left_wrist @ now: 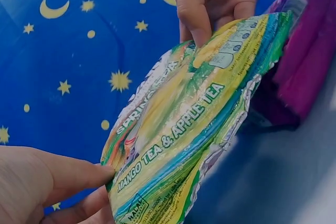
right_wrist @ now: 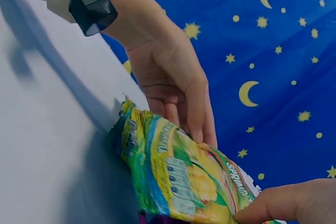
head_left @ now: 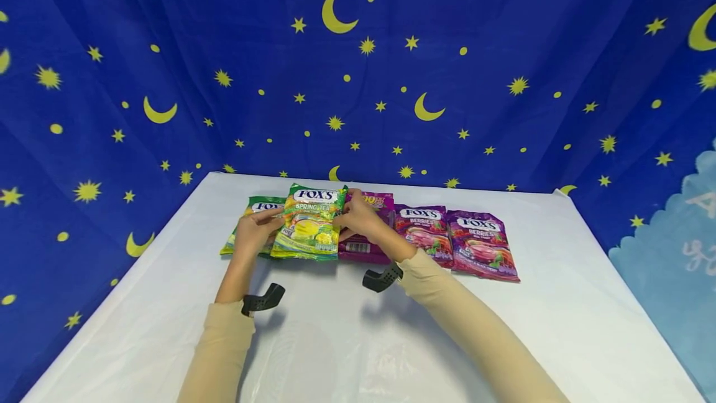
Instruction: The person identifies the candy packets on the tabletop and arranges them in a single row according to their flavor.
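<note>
Both hands hold a green and yellow Fox's Spring Tea candy bag [head_left: 310, 226] by its sides, tilted up with its front showing. My left hand [head_left: 254, 233] pinches its left edge, thumb on the front in the left wrist view. On the opposite edge, my right hand [head_left: 365, 219] pinches with the thumb [right_wrist: 268, 208] in front. Another green Fox's bag [head_left: 263, 206] lies behind and to the left, partly covered. Just right of the held bag is a purple bag [head_left: 363, 249] with a barcode, partly hidden by my right hand.
Two purple Fox's Berries bags, one inner [head_left: 423, 233] and one outer [head_left: 483, 246], lie side by side further right. All rest on a white-covered table [head_left: 324, 341]. A blue curtain with stars and moons [head_left: 386, 73] hangs behind the table's back edge.
</note>
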Demonstrator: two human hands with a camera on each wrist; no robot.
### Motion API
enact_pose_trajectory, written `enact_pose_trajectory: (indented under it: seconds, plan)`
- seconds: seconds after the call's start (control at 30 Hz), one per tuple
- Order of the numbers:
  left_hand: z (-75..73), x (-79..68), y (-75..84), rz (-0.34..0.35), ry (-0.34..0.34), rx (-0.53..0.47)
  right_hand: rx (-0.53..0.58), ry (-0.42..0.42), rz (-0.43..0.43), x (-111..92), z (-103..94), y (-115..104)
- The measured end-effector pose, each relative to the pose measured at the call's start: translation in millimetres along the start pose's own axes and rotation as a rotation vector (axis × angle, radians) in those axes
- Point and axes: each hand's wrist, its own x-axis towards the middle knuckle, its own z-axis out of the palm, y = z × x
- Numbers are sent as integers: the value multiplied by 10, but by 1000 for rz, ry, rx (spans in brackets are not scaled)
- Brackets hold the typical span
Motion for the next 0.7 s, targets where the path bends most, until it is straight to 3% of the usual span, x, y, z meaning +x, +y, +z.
enact_pose_trajectory:
  seconds: [0.27, 0.5, 0.7]
  plan:
    - [-3, 136, -75, -50, 93, 44, -132, 53, -16, 217, 173, -33]
    - [43, 220, -181, -23, 99, 113, -518, 96, 136, 407, 228, -149]
    - [93, 249, -222, 29, 88, 301, -699, 63, 232, 491, 221, -264]
